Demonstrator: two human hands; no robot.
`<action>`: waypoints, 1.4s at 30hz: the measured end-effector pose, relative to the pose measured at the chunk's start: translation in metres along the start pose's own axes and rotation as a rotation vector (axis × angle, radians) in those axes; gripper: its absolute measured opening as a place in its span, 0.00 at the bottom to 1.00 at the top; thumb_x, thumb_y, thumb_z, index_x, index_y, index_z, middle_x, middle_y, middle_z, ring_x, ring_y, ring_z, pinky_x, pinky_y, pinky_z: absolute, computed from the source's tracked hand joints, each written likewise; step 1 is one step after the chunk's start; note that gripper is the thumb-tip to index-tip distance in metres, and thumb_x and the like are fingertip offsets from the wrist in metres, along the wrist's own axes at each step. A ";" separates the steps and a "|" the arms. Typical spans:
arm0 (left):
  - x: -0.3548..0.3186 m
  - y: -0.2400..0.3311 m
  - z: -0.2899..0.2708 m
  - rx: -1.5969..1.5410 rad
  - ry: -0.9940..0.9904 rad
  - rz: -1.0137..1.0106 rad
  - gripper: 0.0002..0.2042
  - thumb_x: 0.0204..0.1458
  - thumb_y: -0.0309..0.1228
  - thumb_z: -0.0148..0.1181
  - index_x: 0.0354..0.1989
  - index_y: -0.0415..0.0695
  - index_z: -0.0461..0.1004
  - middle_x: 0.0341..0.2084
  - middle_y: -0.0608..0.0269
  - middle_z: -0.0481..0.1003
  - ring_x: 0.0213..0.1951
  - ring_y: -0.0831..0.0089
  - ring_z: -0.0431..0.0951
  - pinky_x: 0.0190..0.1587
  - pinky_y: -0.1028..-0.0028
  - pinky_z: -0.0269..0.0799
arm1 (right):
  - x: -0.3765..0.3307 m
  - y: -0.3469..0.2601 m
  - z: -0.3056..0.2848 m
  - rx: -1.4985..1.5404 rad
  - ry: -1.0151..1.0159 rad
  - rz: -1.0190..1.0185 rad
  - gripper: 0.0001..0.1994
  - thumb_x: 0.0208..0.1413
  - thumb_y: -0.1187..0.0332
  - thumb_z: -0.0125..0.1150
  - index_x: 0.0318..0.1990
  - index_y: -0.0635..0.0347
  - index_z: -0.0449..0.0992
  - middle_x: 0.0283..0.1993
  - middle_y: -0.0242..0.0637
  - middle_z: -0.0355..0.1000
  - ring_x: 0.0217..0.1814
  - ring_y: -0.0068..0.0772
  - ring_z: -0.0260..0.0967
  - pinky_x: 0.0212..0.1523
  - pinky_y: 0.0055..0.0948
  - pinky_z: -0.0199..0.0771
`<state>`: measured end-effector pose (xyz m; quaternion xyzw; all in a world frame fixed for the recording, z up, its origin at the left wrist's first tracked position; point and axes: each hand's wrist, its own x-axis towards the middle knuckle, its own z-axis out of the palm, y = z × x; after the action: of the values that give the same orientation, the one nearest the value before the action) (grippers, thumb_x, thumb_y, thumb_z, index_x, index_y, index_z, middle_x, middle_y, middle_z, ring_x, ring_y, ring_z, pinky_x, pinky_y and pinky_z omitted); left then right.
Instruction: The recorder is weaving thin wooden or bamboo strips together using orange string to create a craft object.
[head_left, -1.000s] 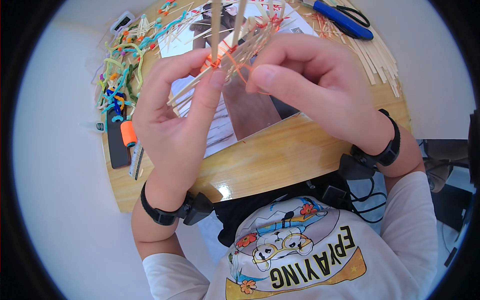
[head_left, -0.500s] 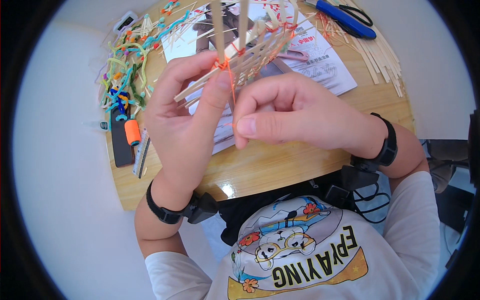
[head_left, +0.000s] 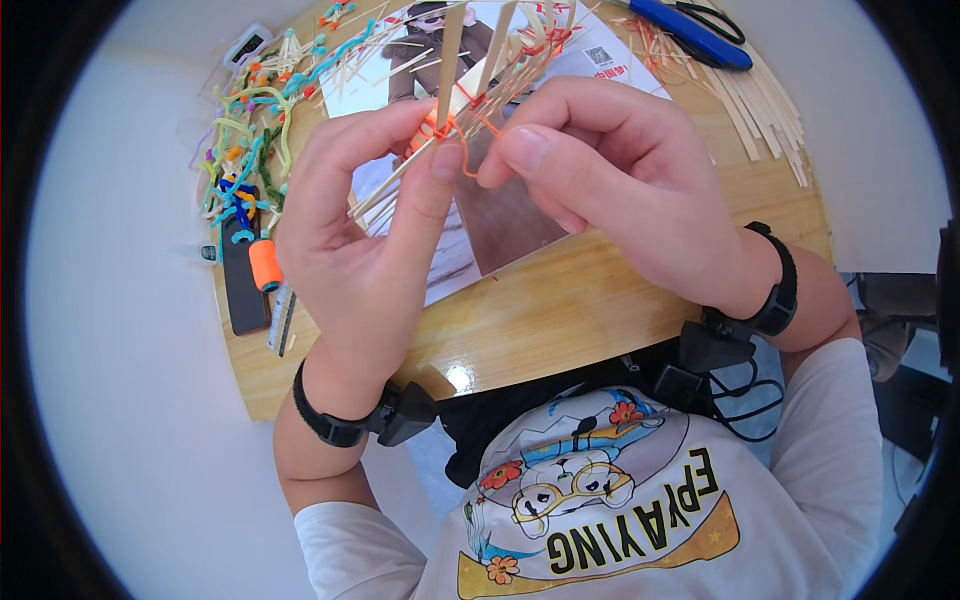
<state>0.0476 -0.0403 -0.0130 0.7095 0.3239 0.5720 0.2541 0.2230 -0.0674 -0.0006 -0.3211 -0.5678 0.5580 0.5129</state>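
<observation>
The left hand [head_left: 350, 250] pinches the stick bundle [head_left: 470, 90], which slants up to the right; the right hand [head_left: 610, 190] pinches the orange thread [head_left: 470, 150] beside it.

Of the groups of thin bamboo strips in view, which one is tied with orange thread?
The bundle of strips held between the left hand and right hand; orange thread wraps it. The loose strips at the table's right edge lie untied.

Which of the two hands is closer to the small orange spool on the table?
Left. The left hand is just right of the orange spool, nearly beside it; the right hand is far across the table.
</observation>
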 end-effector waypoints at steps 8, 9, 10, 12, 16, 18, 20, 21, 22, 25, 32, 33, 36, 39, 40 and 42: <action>0.002 -0.002 0.000 0.104 -0.019 0.130 0.10 0.44 0.21 0.65 0.37 0.38 0.75 0.31 0.61 0.75 0.32 0.75 0.71 0.36 0.78 0.67 | 0.001 -0.004 0.000 -0.048 0.024 0.062 0.10 0.60 0.67 0.49 0.33 0.64 0.74 0.18 0.22 0.61 0.19 0.09 0.53 0.20 0.14 0.52; 0.002 -0.001 0.000 0.104 -0.013 0.133 0.10 0.44 0.21 0.65 0.37 0.38 0.75 0.31 0.61 0.75 0.32 0.75 0.72 0.36 0.78 0.67 | 0.001 -0.004 0.000 -0.046 0.024 0.063 0.10 0.60 0.67 0.49 0.33 0.64 0.74 0.18 0.22 0.61 0.19 0.09 0.53 0.20 0.14 0.52; 0.002 -0.001 -0.001 0.105 -0.013 0.132 0.10 0.44 0.21 0.65 0.37 0.38 0.75 0.31 0.61 0.75 0.32 0.75 0.72 0.36 0.78 0.67 | 0.001 -0.004 0.000 -0.051 0.022 0.075 0.10 0.60 0.67 0.49 0.33 0.64 0.74 0.18 0.23 0.61 0.19 0.09 0.53 0.20 0.14 0.52; 0.004 -0.003 -0.002 0.168 -0.035 0.202 0.11 0.43 0.21 0.65 0.37 0.38 0.76 0.31 0.60 0.75 0.32 0.74 0.72 0.36 0.78 0.67 | 0.001 -0.004 0.000 -0.057 0.022 0.088 0.10 0.60 0.67 0.49 0.33 0.64 0.74 0.18 0.23 0.61 0.19 0.09 0.53 0.20 0.14 0.51; 0.005 -0.003 -0.002 0.192 -0.045 0.234 0.11 0.43 0.20 0.65 0.37 0.38 0.76 0.31 0.60 0.75 0.32 0.73 0.73 0.36 0.77 0.67 | 0.001 -0.002 0.000 -0.055 0.025 0.078 0.11 0.60 0.66 0.49 0.33 0.64 0.74 0.18 0.23 0.61 0.19 0.10 0.54 0.20 0.14 0.51; 0.005 -0.002 -0.002 0.232 -0.053 0.250 0.11 0.42 0.20 0.65 0.37 0.38 0.76 0.31 0.60 0.75 0.32 0.73 0.73 0.36 0.78 0.68 | 0.001 -0.002 0.000 -0.058 0.029 0.074 0.11 0.60 0.66 0.49 0.33 0.64 0.74 0.18 0.23 0.61 0.19 0.10 0.54 0.20 0.14 0.51; 0.006 -0.002 -0.002 0.243 -0.058 0.263 0.12 0.42 0.19 0.65 0.37 0.38 0.76 0.31 0.60 0.75 0.32 0.72 0.73 0.36 0.78 0.68 | 0.001 -0.002 0.000 -0.017 0.013 0.082 0.11 0.61 0.66 0.49 0.33 0.64 0.74 0.20 0.23 0.63 0.20 0.10 0.54 0.21 0.14 0.52; 0.006 -0.002 -0.003 0.254 -0.063 0.276 0.12 0.42 0.19 0.65 0.37 0.38 0.76 0.31 0.60 0.75 0.32 0.72 0.73 0.36 0.78 0.68 | 0.001 -0.001 0.000 -0.018 0.013 0.082 0.11 0.61 0.66 0.49 0.33 0.64 0.74 0.20 0.23 0.63 0.20 0.10 0.54 0.21 0.14 0.52; 0.006 -0.002 -0.003 0.254 -0.063 0.276 0.12 0.42 0.19 0.65 0.37 0.38 0.76 0.31 0.60 0.75 0.32 0.72 0.73 0.36 0.78 0.68 | 0.002 0.000 0.000 -0.020 0.016 0.071 0.11 0.61 0.67 0.49 0.33 0.64 0.74 0.22 0.24 0.65 0.20 0.10 0.55 0.21 0.14 0.53; 0.006 -0.002 -0.003 0.261 -0.075 0.284 0.12 0.42 0.19 0.65 0.38 0.38 0.76 0.31 0.60 0.75 0.32 0.72 0.73 0.36 0.77 0.68 | 0.002 0.001 -0.002 -0.021 0.008 0.060 0.10 0.61 0.68 0.49 0.34 0.65 0.73 0.27 0.26 0.69 0.20 0.10 0.55 0.21 0.14 0.55; 0.003 -0.003 -0.003 0.253 -0.068 0.282 0.12 0.42 0.19 0.65 0.38 0.38 0.76 0.32 0.60 0.76 0.32 0.72 0.73 0.36 0.77 0.69 | 0.003 0.001 -0.003 -0.041 -0.018 0.057 0.08 0.61 0.70 0.49 0.36 0.65 0.73 0.33 0.29 0.72 0.22 0.11 0.56 0.22 0.14 0.57; 0.003 -0.003 -0.003 0.249 -0.071 0.277 0.12 0.42 0.19 0.65 0.38 0.38 0.76 0.32 0.60 0.76 0.32 0.72 0.73 0.35 0.77 0.69 | 0.003 0.001 -0.003 -0.042 -0.017 0.057 0.08 0.61 0.70 0.49 0.36 0.65 0.73 0.33 0.29 0.72 0.22 0.11 0.56 0.22 0.14 0.57; 0.004 -0.001 -0.003 0.277 -0.093 0.295 0.12 0.42 0.19 0.65 0.38 0.38 0.76 0.32 0.60 0.75 0.32 0.73 0.73 0.34 0.78 0.68 | 0.003 0.001 -0.003 -0.056 -0.017 0.056 0.09 0.61 0.69 0.49 0.37 0.66 0.73 0.34 0.30 0.73 0.22 0.11 0.56 0.22 0.14 0.57; 0.006 -0.001 -0.004 0.286 -0.097 0.338 0.13 0.41 0.18 0.64 0.38 0.39 0.76 0.32 0.60 0.75 0.31 0.73 0.73 0.33 0.78 0.68 | 0.003 0.002 -0.004 -0.078 -0.020 0.060 0.09 0.61 0.69 0.49 0.37 0.66 0.73 0.34 0.30 0.73 0.22 0.11 0.56 0.22 0.14 0.57; 0.006 0.000 -0.004 0.285 -0.097 0.338 0.13 0.41 0.18 0.64 0.38 0.39 0.76 0.32 0.60 0.75 0.31 0.73 0.73 0.33 0.78 0.68 | 0.003 0.004 -0.005 -0.090 -0.007 0.047 0.09 0.61 0.69 0.49 0.37 0.65 0.73 0.32 0.29 0.72 0.22 0.11 0.56 0.22 0.13 0.57; 0.006 0.001 -0.005 0.327 -0.104 0.360 0.15 0.39 0.18 0.65 0.38 0.42 0.77 0.32 0.61 0.75 0.32 0.72 0.73 0.35 0.77 0.67 | 0.004 0.004 -0.005 -0.100 0.003 0.034 0.09 0.61 0.69 0.50 0.37 0.65 0.73 0.30 0.29 0.71 0.22 0.11 0.56 0.23 0.13 0.57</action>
<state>0.0442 -0.0364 -0.0073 0.8160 0.2667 0.5107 0.0463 0.2258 -0.0612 -0.0043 -0.3571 -0.5887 0.5369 0.4875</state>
